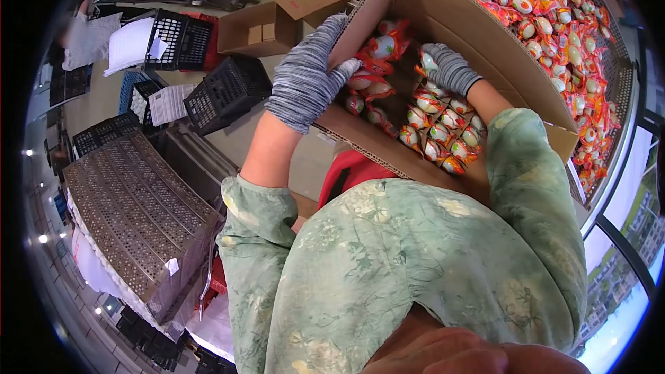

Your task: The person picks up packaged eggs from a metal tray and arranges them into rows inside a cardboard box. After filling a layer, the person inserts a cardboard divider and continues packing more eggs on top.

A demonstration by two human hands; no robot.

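Note:
My left hand, in a grey striped glove, grips the left wall of an open cardboard box, thumb inside the rim and fingers outside. Inside the box, my right hand, gloved the same way, has its fingers round a wrapped egg. Below that hand, eggs in orange and clear wrappers stand in rows between cardboard dividers. More wrapped eggs lie loosely at the box's left side, partly shaded by the wall.
A perforated metal table heaped with wrapped eggs curves along the right. On the left are an open carton, black crates, papers and a large perforated rack.

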